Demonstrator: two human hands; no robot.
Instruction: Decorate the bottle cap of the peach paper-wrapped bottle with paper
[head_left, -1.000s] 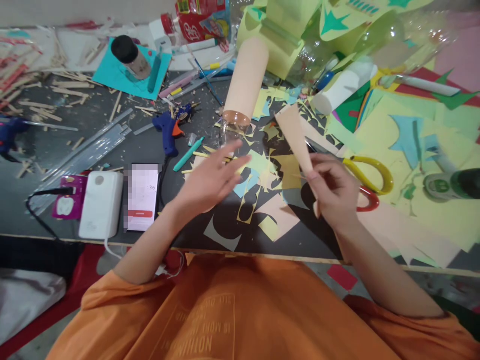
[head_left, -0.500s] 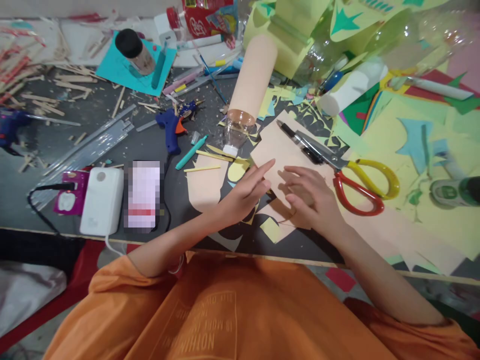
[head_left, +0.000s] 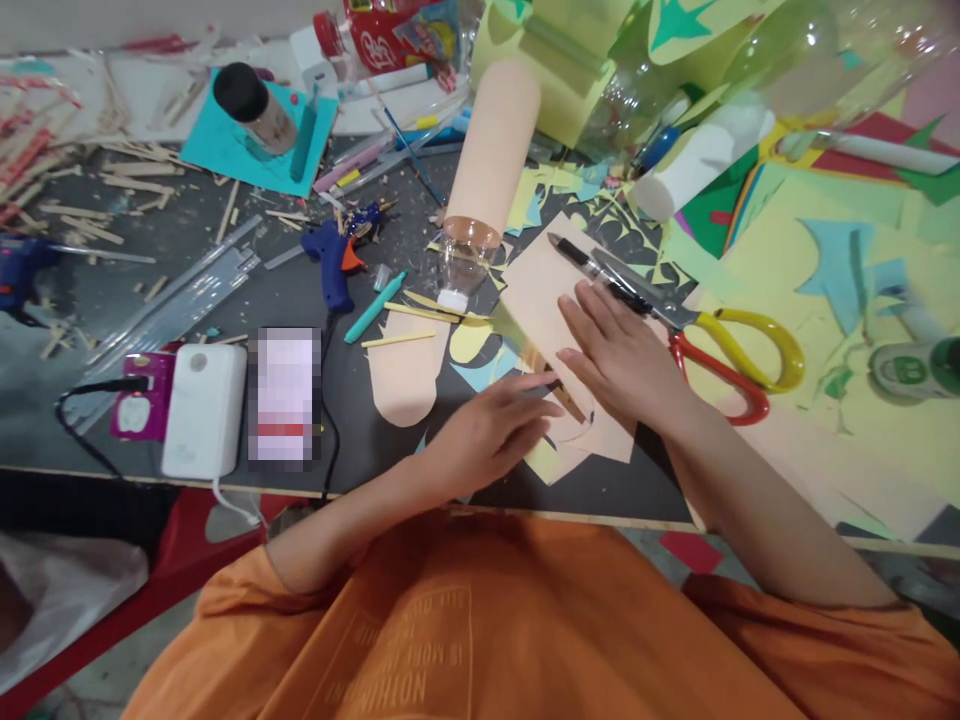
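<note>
A peach sheet of paper (head_left: pixel 540 300) lies on the dark table (head_left: pixel 300 300) in front of me. My right hand (head_left: pixel 619 360) rests flat on it, fingers stretched out, holding it down. My left hand (head_left: pixel 491 435) is pinched round a thin brown pencil (head_left: pixel 564 398) whose tip touches the sheet's lower edge, beside a faint curved line. Scissors (head_left: pixel 720 350) with a yellow and a red handle lie just past my right hand, their blades on the sheet.
A plastic bottle wrapped in peach paper (head_left: pixel 491 150) lies behind the sheet. A rounded peach cutout (head_left: pixel 405 375), a teal pen (head_left: pixel 375 305), a blue glue gun (head_left: pixel 334 262), a phone (head_left: pixel 283 400) and a white power bank (head_left: pixel 202 410) sit to the left. Coloured paper scraps (head_left: pixel 810 250) cover the right.
The peach sheet went from held upright in my right hand to lying on the table. My right hand now presses it flat, and my left hand has come in with a pencil.
</note>
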